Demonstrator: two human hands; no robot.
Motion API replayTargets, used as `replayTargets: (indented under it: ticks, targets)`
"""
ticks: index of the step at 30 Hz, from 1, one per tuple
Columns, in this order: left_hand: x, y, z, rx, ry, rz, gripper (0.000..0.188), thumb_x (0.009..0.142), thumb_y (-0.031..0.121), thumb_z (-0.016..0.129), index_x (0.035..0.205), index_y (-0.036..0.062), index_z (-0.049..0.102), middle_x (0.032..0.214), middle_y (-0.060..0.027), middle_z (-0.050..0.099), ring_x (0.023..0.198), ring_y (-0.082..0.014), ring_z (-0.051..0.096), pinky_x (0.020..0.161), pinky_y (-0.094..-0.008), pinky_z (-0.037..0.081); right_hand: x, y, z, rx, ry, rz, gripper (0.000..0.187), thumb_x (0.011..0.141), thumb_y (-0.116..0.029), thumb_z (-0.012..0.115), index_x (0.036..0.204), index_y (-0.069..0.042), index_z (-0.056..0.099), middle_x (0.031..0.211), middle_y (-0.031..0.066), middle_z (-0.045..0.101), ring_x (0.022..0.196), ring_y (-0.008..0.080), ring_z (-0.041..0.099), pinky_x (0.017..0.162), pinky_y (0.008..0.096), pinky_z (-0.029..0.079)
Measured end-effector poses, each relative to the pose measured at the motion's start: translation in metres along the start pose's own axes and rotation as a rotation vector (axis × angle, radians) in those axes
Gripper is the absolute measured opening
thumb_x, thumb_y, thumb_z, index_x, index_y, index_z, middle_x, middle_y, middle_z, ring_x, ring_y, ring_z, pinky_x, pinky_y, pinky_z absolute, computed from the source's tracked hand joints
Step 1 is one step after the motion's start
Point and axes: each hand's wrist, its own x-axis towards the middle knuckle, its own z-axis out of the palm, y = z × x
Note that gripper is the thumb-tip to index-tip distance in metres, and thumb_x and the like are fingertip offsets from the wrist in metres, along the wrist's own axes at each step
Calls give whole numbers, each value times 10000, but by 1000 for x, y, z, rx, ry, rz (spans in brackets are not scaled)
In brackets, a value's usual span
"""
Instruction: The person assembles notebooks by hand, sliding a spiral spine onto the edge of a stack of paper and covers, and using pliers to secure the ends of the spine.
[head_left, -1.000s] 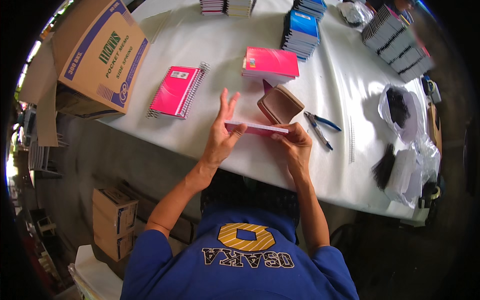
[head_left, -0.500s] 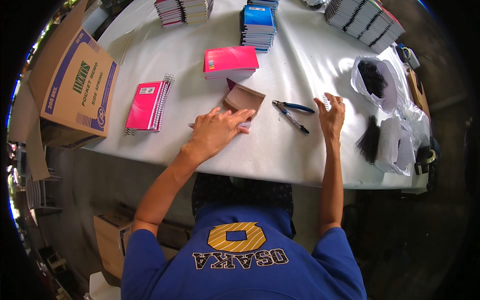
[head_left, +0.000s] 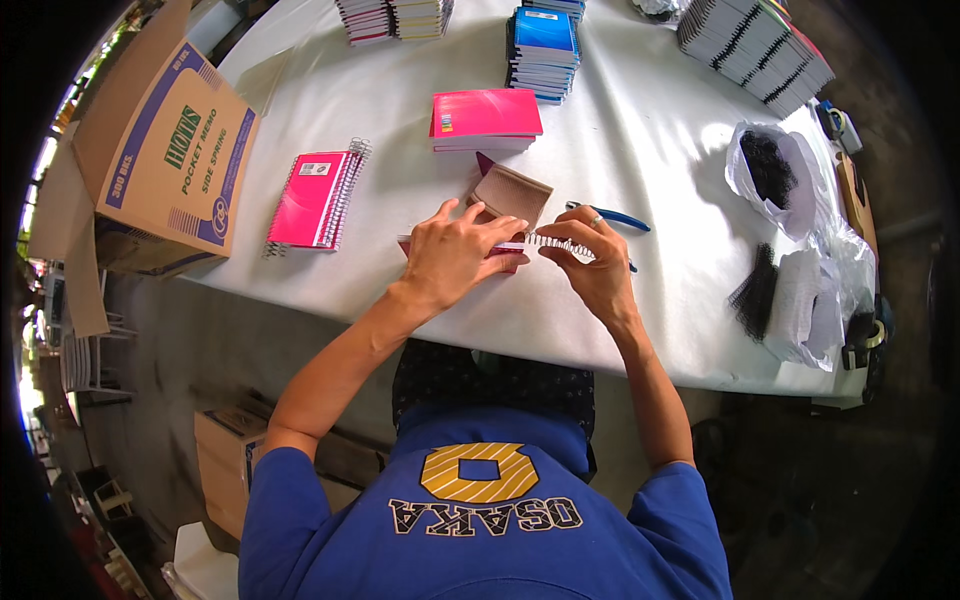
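My left hand (head_left: 450,255) is closed around a small pink-covered notepad (head_left: 512,260), mostly hidden beneath the palm and fingers. Between the fingertips of my right hand (head_left: 597,270) is a light-coloured wire spiral (head_left: 565,243), its end right at the edge of the pad. Just beyond my left fingers leans a brown cardboard wedge-like block (head_left: 517,190) with a dark purple corner behind it. Blue-handled pliers (head_left: 625,218) lie beyond my right hand, which hides part of them and most of a pen beside them.
Pink pads (head_left: 487,115) lie ahead, with blue notebooks (head_left: 543,55) behind. Pink spiral notebooks (head_left: 312,200) sit left, near an open carton (head_left: 180,160). Notebook stacks (head_left: 750,50) stand far right. Bags of spirals (head_left: 770,170) line the right edge of the white-covered table (head_left: 390,70).
My right hand has moved left from beyond the pliers, bringing the wire spiral up to the pad. My left hand stays over the pad. The whole view has shifted slightly.
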Motion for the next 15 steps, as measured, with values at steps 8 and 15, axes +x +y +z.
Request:
replayTargets:
  ticks: [8,15]
  targets:
    - [0,-2,-2,-45,56,45,437,808,456,710,1199,264,676,1108,9,711,1074,-267,653,1031,-520,425,3,3,3,-69,-22,-107,279,717,57,754,961,-74,723,902,66,628,847,242,610,730,365,502]
    - [-3,-4,-1,-31,65,86,472,801,464,704,1209,228,670,1130,16,706,1079,-276,651,1053,-525,393,15,13,-14,31,-376,-29,260,838,38,645,1067,-70,703,912,104,628,774,256,622,682,370,490]
